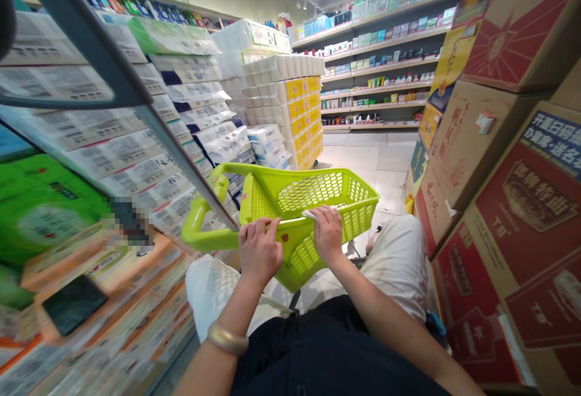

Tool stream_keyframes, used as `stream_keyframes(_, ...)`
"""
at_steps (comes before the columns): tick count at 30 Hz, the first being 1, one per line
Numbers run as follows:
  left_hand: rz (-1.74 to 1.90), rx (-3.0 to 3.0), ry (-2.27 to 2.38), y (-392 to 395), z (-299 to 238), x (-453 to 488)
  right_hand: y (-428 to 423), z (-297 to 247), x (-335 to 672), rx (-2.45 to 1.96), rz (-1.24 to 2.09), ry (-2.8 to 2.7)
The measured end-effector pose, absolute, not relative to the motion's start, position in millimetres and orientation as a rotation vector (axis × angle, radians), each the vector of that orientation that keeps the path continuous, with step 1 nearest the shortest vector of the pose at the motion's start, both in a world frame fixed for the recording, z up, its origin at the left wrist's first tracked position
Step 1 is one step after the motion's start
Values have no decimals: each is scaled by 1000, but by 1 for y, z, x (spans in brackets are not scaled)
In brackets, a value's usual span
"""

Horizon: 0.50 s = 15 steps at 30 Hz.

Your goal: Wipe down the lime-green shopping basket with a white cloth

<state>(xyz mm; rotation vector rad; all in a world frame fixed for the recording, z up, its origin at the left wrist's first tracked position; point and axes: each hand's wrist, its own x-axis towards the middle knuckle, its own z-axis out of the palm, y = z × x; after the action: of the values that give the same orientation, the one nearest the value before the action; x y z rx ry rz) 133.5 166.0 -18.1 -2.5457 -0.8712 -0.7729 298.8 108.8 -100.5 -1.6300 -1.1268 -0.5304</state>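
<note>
And here we were: the lime cart (297,243) stood mid-scene, near side, btwn the knees, handle off to the left. L hand (260,250) had its fingers curled over the near rim, nearly closed, holding just the cart. R hand (328,235), a bit right of it, had its fingers bent over the same rim, a white cloth (310,214) pinched under them; tissue or rag, couldn't tell.

Looked like a rim wipe. Doing it well prob. meant a firm L grip vs. rolling, cloth folded flat under R fingertips, even pressure, short overlapping strokes w/ extra care round the mesh holes.

Now labels! Near right, a red box (512,257) read 郎牌特曲 plus "T8", w/ a blue strip above starting 开盖扫码, its end cut off. Red script on the brown box (463,135) farther back was too blurry. Far left-of-centre, the yellow packs' (302,114) print was too small; near left, the green pack (45,208) was a smear, no brand legible.
</note>
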Motion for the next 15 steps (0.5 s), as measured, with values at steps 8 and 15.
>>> stream_keyframes(8,-762,-2559,-864,168,-17,132,114,-82,275,-1503,-418,-1375)
stream_keyframes(15,-776,-2561,-897,168,-18,132,117,-72,275,-1630,-391,-1494)
